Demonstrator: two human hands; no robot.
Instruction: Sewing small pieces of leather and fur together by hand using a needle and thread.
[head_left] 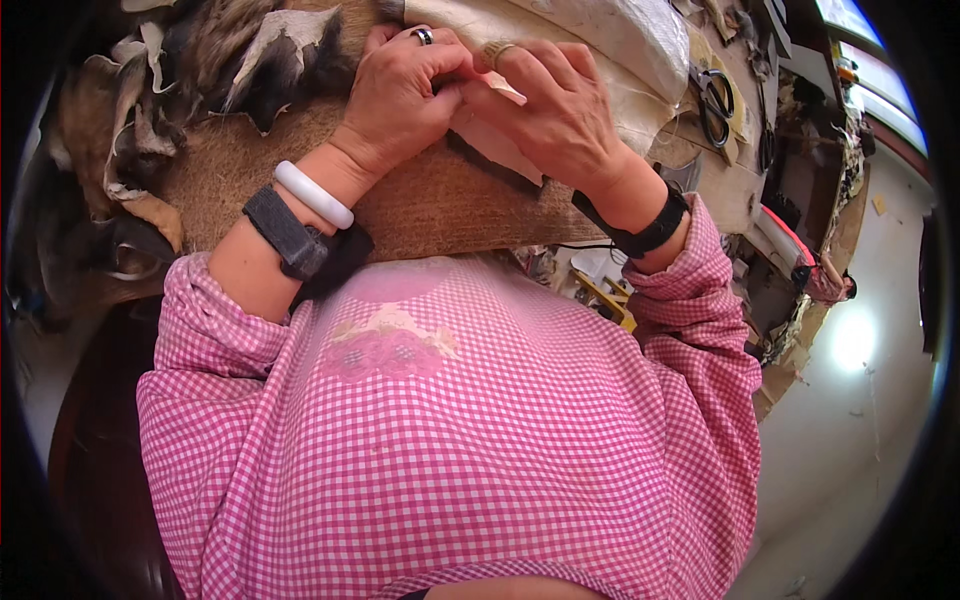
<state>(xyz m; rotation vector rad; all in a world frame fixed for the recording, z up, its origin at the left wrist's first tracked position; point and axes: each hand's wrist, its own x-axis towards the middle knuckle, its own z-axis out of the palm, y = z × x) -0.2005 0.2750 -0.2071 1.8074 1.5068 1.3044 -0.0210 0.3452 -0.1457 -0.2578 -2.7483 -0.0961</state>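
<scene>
My left hand (pixel 405 95) and my right hand (pixel 555 115) meet above the far part of the brown work surface (pixel 290 160). Both are closed, fingertips pinched together on a piece of pelt (pixel 497 148). Its pale skin side faces up, and a dark fur edge shows along its lower side, below my fingers. A tan ring-like band, perhaps a thimble, circles a finger of my right hand. My fingers hide the spot where they meet, so any needle or thread there cannot be made out.
Several fur scraps (pixel 130 130) with pale undersides pile up at the left. A white sheet (pixel 630 50) lies beyond my hands. Black-handled scissors (pixel 715 108) rest at the right. Farther right stands a cluttered shelf (pixel 800 200), with pale floor (pixel 860 400) beside it.
</scene>
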